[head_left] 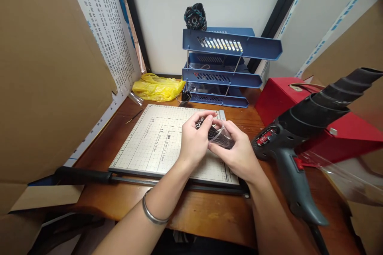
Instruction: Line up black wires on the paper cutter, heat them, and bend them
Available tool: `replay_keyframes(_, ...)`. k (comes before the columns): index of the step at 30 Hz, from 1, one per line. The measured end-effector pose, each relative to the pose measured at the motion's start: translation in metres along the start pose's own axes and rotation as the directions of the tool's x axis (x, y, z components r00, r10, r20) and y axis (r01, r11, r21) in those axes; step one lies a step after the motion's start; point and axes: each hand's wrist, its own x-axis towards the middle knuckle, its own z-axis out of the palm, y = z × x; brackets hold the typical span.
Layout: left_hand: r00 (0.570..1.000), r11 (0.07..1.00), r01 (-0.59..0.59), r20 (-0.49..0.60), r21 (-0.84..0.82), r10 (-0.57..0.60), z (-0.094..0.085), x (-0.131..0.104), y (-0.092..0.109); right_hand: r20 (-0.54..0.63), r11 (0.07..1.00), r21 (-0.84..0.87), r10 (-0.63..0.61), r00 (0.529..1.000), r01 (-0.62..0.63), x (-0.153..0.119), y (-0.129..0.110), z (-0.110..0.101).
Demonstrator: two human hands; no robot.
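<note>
Both bare hands meet above the right part of the paper trimmer [134, 155], working on one thing: a clear cup [223, 139], tipped over on its side, with a bundle of thin black sticks [212, 132] running out of its mouth. Right hand [239, 147] grips the cup, thumb on the near side, fingers wrapped around the far side. Left hand [196, 139] is curled over the loose ends of the sticks, thumb and forefinger closed around the bunch; can't tell from here whether it pinches the whole lot or only some. Step in hand, as I judge it: handling the bundle at the cup's mouth, sticks partly in, partly out. Next move seems to call for a steady right hand on the thin wall, no squeezing, and the left keeping the ends together, since the tilt could let them slide or scatter. A second small holder [186, 96] with similar dark sticks stands behind the trimmer, between the yellow bag [158, 87] and the blue letter tray [254, 48]. Heat gun [287, 139] at the right, just beside the red box [278, 87]; neither hand touches it. Trimmer's black handle [86, 175] lies off to the left, untouched.
</note>
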Motion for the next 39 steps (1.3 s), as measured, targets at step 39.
replay_keyframes(39,0.904,0.641,-0.404,0.391,0.653,0.171,-0.018,0.014,0.028,-0.298,0.975,-0.180,-0.179,0.938,0.129,0.001,0.016,0.009)
